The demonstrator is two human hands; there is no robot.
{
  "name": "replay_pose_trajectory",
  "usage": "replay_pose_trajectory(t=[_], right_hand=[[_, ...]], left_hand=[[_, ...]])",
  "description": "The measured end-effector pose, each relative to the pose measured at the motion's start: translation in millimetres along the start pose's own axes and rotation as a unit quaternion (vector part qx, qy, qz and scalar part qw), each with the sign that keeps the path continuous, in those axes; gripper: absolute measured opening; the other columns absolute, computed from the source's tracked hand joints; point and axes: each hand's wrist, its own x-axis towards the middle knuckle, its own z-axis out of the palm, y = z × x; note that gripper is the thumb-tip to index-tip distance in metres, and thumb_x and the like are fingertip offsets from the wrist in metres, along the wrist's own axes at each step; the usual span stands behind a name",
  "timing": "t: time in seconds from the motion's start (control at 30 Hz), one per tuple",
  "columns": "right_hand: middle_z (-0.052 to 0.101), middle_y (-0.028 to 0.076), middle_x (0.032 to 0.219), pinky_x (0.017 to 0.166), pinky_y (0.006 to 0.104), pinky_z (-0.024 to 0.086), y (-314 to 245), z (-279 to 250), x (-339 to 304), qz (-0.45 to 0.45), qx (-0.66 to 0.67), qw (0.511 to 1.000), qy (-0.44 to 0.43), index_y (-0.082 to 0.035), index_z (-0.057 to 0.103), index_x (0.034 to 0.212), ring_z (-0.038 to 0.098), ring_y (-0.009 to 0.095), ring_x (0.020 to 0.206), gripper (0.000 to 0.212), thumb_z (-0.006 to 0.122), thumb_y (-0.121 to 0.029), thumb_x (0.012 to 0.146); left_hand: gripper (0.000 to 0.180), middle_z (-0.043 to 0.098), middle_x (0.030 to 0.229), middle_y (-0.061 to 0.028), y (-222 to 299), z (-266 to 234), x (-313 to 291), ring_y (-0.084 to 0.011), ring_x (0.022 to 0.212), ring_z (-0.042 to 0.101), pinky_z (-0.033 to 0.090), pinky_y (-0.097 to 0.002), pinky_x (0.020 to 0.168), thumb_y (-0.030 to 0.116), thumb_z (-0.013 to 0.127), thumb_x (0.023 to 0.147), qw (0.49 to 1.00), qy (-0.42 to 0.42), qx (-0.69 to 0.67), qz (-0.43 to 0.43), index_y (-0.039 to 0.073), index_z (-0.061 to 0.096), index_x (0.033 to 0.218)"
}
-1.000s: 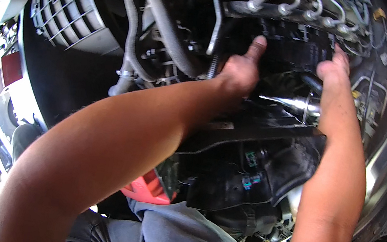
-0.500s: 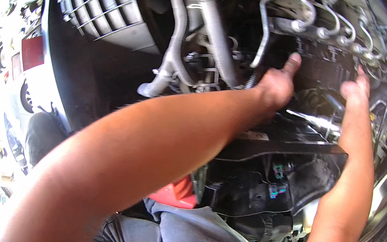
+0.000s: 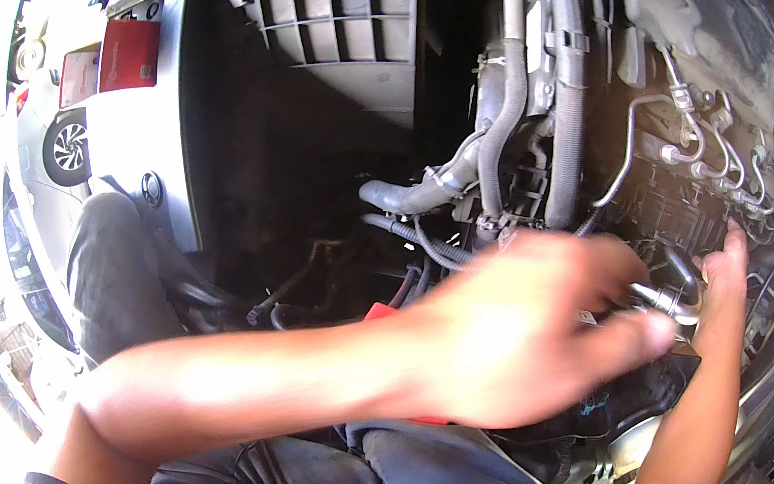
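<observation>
I am looking down into an open engine bay. My left hand (image 3: 534,336) is blurred with motion in the middle of the view, fingers spread and holding nothing, just in front of the dark engine block (image 3: 674,222). My right hand (image 3: 727,281) reaches in from the lower right, its fingers stretched flat against the black engine part. A shiny metal pipe elbow (image 3: 676,300) lies right beside its palm. Whether the thumb hooks around that pipe is hidden.
Thick grey hoses (image 3: 504,109) run down the middle. Thin bent metal pipes (image 3: 715,152) cross the upper right. A grey ribbed plastic cover (image 3: 342,12) sits at the top. A red part (image 3: 383,312) shows under my forearm. My grey-trousered legs (image 3: 430,482) fill the bottom, and a parked car's wheel (image 3: 68,146) is at left.
My left hand has come off the engine part and pulled back toward me, now blurred. My right hand stays on the engine. My head has turned, shifting the engine to the right.
</observation>
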Motion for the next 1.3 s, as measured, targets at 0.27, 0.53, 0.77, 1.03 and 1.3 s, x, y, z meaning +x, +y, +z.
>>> replay_pose_trajectory(t=[0.27,0.53,0.77,1.03,1.3], right_hand=[[0.069,0.010,0.116,0.101,0.0319,0.046,0.3,8.3,-125.7,-0.376,-0.424,0.744,-0.353,0.001,0.062,0.133,0.062,0.019,0.111,0.042,0.062,-0.026,0.102],[0.068,0.021,0.104,0.086,0.0403,0.051,1.2,54.5,-184.6,-0.381,-0.628,0.562,-0.380,0.005,0.038,0.152,0.067,0.029,0.096,0.072,0.068,-0.028,0.095],[0.067,0.020,0.127,0.105,0.0427,0.047,26.2,67.1,-177.6,-0.408,-0.627,0.511,-0.423,-0.002,0.046,0.146,0.063,0.033,0.119,0.061,0.070,-0.017,0.092],[0.069,0.009,0.105,0.084,0.0339,0.052,20.5,69.7,-167.9,-0.223,-0.500,0.632,-0.549,0.001,0.061,0.115,0.062,0.018,0.096,0.032,0.074,-0.016,0.091],[0.068,0.012,0.111,0.077,0.0366,0.056,24.7,66.1,-165.3,-0.209,-0.485,0.649,-0.548,-0.001,0.058,0.132,0.067,0.021,0.084,0.047,0.070,-0.019,0.090]], left_hand=[[0.081,0.045,0.147,-0.0273,-98.5,-177.8,-131.4,-0.0410,0.137,0.044,0.034,-0.0484,0.114,0.051,0.068,0.093,0.669,0.587,0.451,-0.070,0.000,0.039,0.149],[0.108,0.034,0.157,-0.0286,-133.4,-199.1,-144.9,-0.0428,0.148,0.032,0.025,-0.0541,0.120,0.070,0.063,0.087,0.611,0.515,0.562,-0.214,-0.006,0.027,0.155],[0.118,0.032,0.158,-0.0280,-145.0,-208.8,-143.4,-0.0434,0.149,0.028,0.022,-0.0554,0.122,0.083,0.056,0.082,0.611,0.533,0.559,-0.174,-0.005,0.026,0.156],[0.120,0.032,0.157,-0.0281,-150.3,-211.1,-144.6,-0.0432,0.148,0.030,0.020,-0.0560,0.121,0.084,0.056,0.080,0.611,0.546,0.556,-0.142,-0.004,0.026,0.155],[0.114,0.037,0.152,-0.0325,-154.1,-212.7,-144.3,-0.0469,0.144,0.034,0.023,-0.0548,0.119,0.072,0.066,0.081,0.582,0.528,0.599,-0.154,-0.009,0.028,0.152]])
